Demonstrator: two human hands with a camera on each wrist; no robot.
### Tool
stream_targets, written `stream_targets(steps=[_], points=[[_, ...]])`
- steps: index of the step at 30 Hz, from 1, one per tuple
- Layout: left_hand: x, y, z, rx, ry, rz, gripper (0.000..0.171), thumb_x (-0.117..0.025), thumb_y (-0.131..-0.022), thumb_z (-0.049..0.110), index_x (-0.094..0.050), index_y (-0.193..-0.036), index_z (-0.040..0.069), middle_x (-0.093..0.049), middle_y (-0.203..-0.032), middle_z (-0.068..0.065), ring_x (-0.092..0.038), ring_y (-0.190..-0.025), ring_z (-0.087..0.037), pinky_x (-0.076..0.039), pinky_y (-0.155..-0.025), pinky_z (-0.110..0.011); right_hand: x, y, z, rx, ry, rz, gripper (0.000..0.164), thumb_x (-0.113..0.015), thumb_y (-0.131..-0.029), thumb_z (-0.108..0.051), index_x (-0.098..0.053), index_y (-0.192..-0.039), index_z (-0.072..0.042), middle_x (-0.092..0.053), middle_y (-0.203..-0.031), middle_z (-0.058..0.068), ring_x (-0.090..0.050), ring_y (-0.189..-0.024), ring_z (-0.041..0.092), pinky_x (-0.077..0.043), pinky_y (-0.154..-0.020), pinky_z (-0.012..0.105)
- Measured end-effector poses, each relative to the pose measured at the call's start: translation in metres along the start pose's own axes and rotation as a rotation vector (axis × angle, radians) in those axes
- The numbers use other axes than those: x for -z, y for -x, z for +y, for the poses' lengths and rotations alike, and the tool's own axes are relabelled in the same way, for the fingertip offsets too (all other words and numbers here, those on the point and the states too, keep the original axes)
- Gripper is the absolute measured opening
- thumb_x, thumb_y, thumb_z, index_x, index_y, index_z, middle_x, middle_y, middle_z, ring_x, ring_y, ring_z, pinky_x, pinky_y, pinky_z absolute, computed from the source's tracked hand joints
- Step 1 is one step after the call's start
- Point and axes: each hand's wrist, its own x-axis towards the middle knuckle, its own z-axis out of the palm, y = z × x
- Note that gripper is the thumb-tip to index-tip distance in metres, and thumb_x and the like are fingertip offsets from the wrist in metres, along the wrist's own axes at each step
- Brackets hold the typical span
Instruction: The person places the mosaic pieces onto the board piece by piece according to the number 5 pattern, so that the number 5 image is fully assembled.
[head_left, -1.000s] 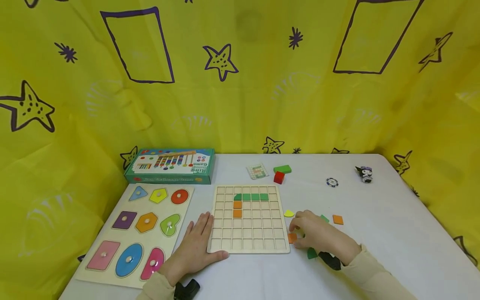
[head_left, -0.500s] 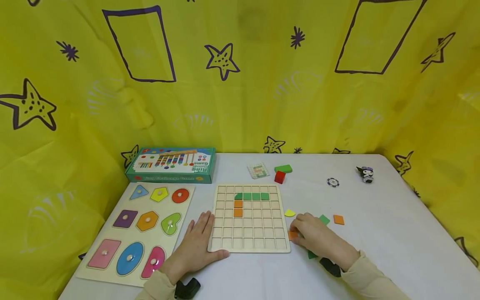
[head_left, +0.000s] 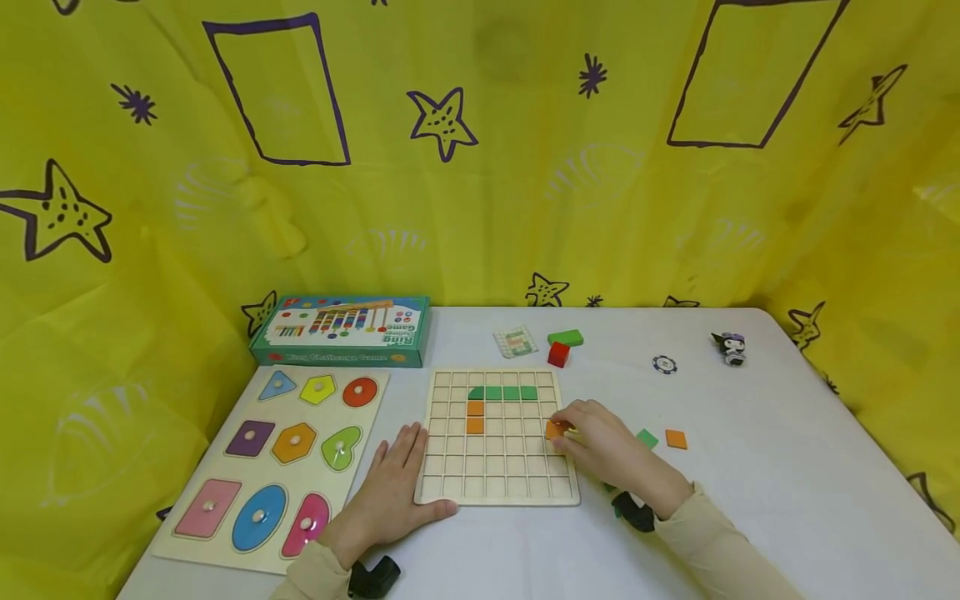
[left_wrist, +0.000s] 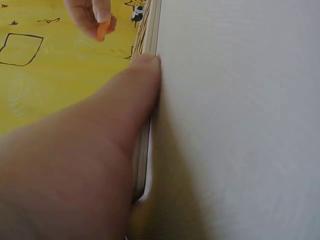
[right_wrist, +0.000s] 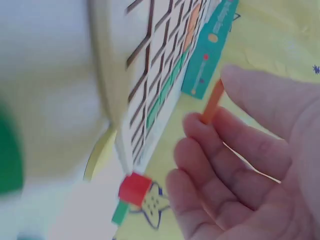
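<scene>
My right hand (head_left: 611,446) pinches an orange square tile (head_left: 553,429) between thumb and fingers, over the right edge of the wooden grid board (head_left: 495,467). In the right wrist view the tile (right_wrist: 212,102) stands edge-on, raised above the board. My left hand (head_left: 390,496) rests along the board's left edge with straight fingers, its thumb at the near left corner. On the grid, a row of green tiles (head_left: 511,392) starts with a rounded one at the left, and two orange tiles (head_left: 476,426) sit below that one.
Loose green (head_left: 647,438) and orange (head_left: 676,439) tiles lie right of the board. Behind it are a pattern card (head_left: 515,342), a red cube (head_left: 558,355) and a green block (head_left: 565,337). A knobbed shape puzzle (head_left: 258,462) and a game box (head_left: 341,332) stand left.
The right hand has taken up the orange tile from the table beside the board and moved it up and left over the board's edge. The left hand has stayed in place.
</scene>
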Motion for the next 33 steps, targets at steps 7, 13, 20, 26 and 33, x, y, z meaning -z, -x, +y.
stream_targets(steps=[7, 13, 20, 26, 33], points=[[0.001, 0.001, 0.000, 0.004, 0.016, 0.000, 0.116, -0.054, -0.078, 0.079, -0.022, -0.153, -0.003, -0.018, -0.159, -0.018, -0.012, -0.146, -0.034, -0.006, -0.114, -0.056, -0.018, -0.030, -0.015, 0.048, 0.013, -0.018, 0.023, -0.072, -0.091, -0.019, -0.068, -0.109, -0.005, -0.059, -0.103, 0.001, -0.053, -0.100, 0.021, -0.047, -0.090, 0.038], [0.000, 0.000, -0.001, 0.000, -0.001, 0.009, 0.117, -0.051, -0.078, 0.081, -0.022, -0.153, -0.003, -0.018, -0.159, -0.018, -0.012, -0.146, -0.034, -0.007, -0.114, -0.056, -0.029, -0.059, -0.029, 0.071, 0.016, -0.044, 0.023, -0.075, -0.088, -0.018, -0.071, -0.105, -0.004, -0.060, -0.096, 0.002, -0.054, -0.093, 0.021, -0.048, -0.085, 0.037], [-0.001, 0.000, 0.000, -0.013, 0.004, 0.006, 0.117, -0.050, -0.078, 0.081, -0.021, -0.153, -0.004, -0.018, -0.159, -0.019, -0.012, -0.146, -0.034, -0.007, -0.114, -0.056, -0.043, -0.076, -0.033, 0.063, 0.016, -0.073, 0.011, -0.077, -0.086, -0.013, -0.069, -0.088, -0.006, -0.061, -0.082, 0.001, -0.054, -0.080, 0.019, -0.049, -0.077, 0.035], [0.000, 0.000, -0.001, -0.009, -0.010, 0.014, 0.117, -0.050, -0.078, 0.081, -0.022, -0.153, -0.004, -0.019, -0.159, -0.018, -0.013, -0.145, -0.034, -0.008, -0.114, -0.056, -0.049, -0.078, -0.036, 0.113, 0.101, -0.050, 0.010, -0.077, -0.085, -0.010, -0.068, -0.080, -0.008, -0.057, -0.078, -0.002, -0.054, -0.078, 0.018, -0.049, -0.075, 0.033], [-0.001, 0.000, -0.001, -0.008, -0.006, 0.010, 0.117, -0.050, -0.078, 0.081, -0.022, -0.152, -0.004, -0.018, -0.159, -0.019, -0.012, -0.145, -0.034, -0.007, -0.114, -0.056, -0.039, -0.056, -0.036, 0.121, 0.084, -0.077, 0.023, -0.075, -0.087, -0.016, -0.073, -0.106, -0.004, -0.061, -0.107, 0.007, -0.055, -0.101, 0.026, -0.047, -0.090, 0.040]])
